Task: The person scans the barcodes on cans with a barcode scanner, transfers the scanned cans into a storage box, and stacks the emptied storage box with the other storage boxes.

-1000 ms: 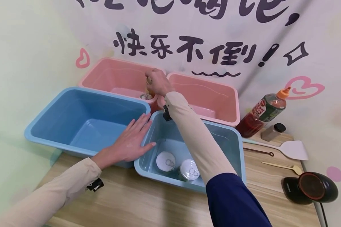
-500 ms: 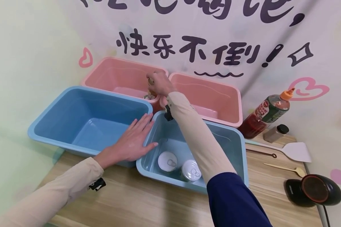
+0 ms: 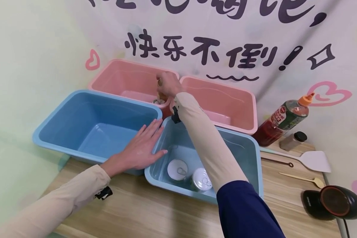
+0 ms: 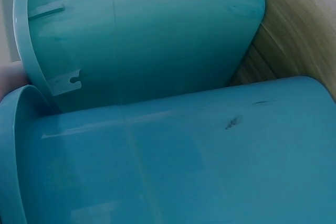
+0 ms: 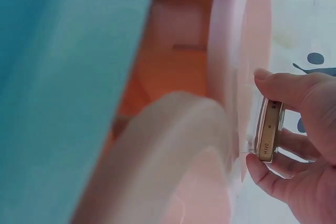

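Note:
My right hand (image 3: 169, 83) is over the right end of the left pink bin (image 3: 125, 63). It grips a clear jar by its gold-coloured lid (image 5: 270, 131), marked "OPEN", between thumb and fingers. A small patterned item (image 3: 158, 101) shows low inside that bin below the hand; whether it belongs to the jar I cannot tell. My left hand (image 3: 141, 145) rests with straight fingers across the meeting rims of the left blue bin (image 3: 62, 150) and the right blue bin (image 3: 178, 190). Two pull-tab cans (image 3: 177, 169) stand in the right blue bin.
A second pink bin (image 3: 220, 86) stands behind the right blue bin. To the right are a red sauce bottle (image 3: 281, 119), a dark-capped shaker (image 3: 293, 140), a white spatula (image 3: 315, 161), a small wooden spoon (image 3: 316, 181) and a black device (image 3: 333, 203). A wall stands behind.
The whole head view has shifted slightly, with the scene sliding right. Both hands stay nearly in place, the right one over the left pink bin and the left one on the blue rims.

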A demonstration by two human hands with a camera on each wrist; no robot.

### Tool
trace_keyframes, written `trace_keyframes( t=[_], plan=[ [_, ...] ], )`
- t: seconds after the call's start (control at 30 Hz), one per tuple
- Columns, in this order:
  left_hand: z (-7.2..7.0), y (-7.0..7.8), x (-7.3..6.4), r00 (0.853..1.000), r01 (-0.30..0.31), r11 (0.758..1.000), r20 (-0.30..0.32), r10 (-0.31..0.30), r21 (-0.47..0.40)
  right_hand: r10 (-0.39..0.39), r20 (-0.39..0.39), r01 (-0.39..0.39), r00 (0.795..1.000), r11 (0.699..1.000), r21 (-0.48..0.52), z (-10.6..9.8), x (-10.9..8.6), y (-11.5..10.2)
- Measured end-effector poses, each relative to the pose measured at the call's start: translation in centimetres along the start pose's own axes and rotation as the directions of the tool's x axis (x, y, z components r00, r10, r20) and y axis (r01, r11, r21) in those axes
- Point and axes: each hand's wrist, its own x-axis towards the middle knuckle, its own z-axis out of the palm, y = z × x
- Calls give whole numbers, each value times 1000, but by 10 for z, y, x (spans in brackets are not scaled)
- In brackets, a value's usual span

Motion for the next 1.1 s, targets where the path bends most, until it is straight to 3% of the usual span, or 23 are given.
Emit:
trace_keyframes(
  t=[0.4, 0.77, 1.1],
  plan=[
    [0, 0, 0, 1000, 5, 1000, 2, -5, -1, 1, -11, -1, 1000, 1000, -20, 0, 12, -4],
    [3, 0, 0, 1000, 12, 1000, 4, -12, -2, 50, 31, -51, 998, 998, 39, 2, 19, 0],
    [2, -1, 0, 1000, 13, 1000, 3, -13, 14, 53, 18, -54, 998, 996, 65, 1, 25, 3]
  ],
)
